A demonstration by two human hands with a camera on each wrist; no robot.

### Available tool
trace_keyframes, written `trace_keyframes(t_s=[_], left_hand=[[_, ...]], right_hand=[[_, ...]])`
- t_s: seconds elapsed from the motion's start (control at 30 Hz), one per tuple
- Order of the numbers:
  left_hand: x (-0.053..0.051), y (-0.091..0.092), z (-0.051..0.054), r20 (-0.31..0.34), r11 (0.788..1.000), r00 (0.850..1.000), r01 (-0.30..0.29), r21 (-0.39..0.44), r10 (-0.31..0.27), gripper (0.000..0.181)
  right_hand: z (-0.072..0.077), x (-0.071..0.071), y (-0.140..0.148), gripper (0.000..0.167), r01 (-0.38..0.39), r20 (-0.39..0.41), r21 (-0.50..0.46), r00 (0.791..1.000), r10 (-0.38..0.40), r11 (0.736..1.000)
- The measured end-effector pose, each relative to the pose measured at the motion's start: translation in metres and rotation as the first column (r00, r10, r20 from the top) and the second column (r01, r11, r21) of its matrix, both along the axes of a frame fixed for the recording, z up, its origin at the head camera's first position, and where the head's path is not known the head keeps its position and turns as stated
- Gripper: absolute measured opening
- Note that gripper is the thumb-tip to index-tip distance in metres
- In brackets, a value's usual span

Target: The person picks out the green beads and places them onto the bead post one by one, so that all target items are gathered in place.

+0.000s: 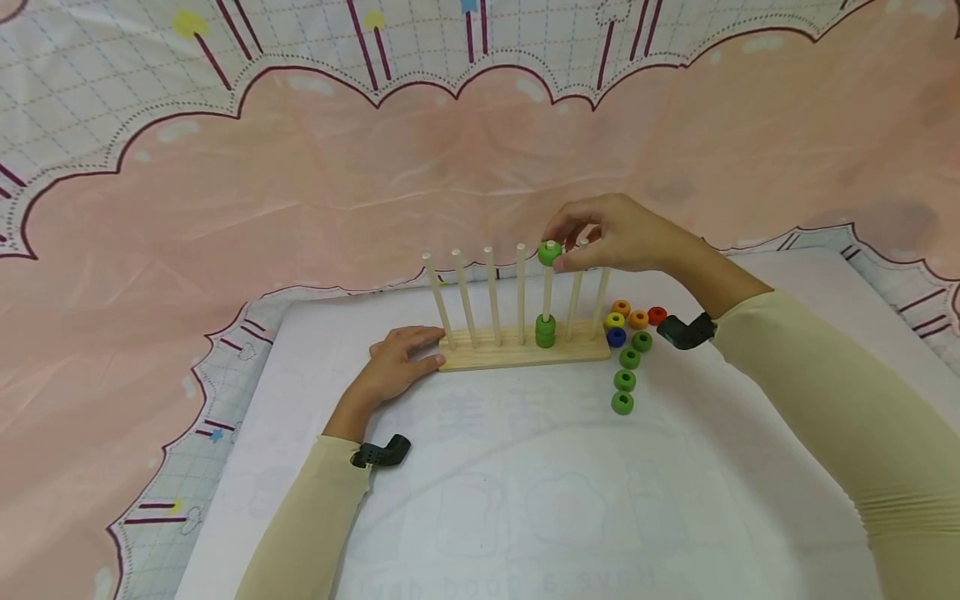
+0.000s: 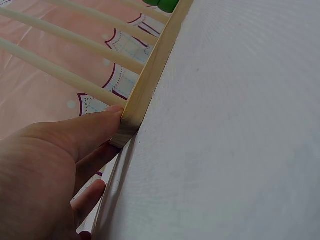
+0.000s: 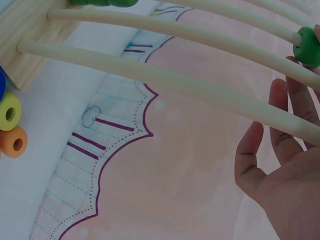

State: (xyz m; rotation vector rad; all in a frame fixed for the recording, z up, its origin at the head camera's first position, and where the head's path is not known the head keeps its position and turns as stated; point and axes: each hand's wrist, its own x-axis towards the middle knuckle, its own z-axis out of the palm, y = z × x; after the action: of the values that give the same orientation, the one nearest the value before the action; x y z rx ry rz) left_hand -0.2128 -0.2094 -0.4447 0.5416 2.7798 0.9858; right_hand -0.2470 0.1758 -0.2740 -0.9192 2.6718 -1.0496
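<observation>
A wooden peg rack with several upright pegs stands on the white surface. My left hand holds its left end, thumb at the front; in the left wrist view the left hand pinches the end of the base. Up at the top of one peg, my right hand pinches a green bead, the peg's tip showing in its hole. Green beads sit stacked at the bottom of that same peg. The right wrist view shows the held green bead at its right edge, partly cut off.
Right of the rack lie loose beads: a blue bead, a yellow bead, orange beads, a red bead and a column of green beads. A patterned pink cloth hangs behind the white tabletop.
</observation>
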Motion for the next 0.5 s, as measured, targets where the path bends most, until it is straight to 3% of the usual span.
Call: trace_keyframes(t_s=[0.5], left_hand=[[0.0029,0.0012,0.0033,-0.001,1.0,1.0,0.004,-0.003,-0.004,0.052]], right_hand=[[0.0039,0.0004,0.0058,0.031,0.021,-0.01,0.028,1.0,-0.021,0.999]])
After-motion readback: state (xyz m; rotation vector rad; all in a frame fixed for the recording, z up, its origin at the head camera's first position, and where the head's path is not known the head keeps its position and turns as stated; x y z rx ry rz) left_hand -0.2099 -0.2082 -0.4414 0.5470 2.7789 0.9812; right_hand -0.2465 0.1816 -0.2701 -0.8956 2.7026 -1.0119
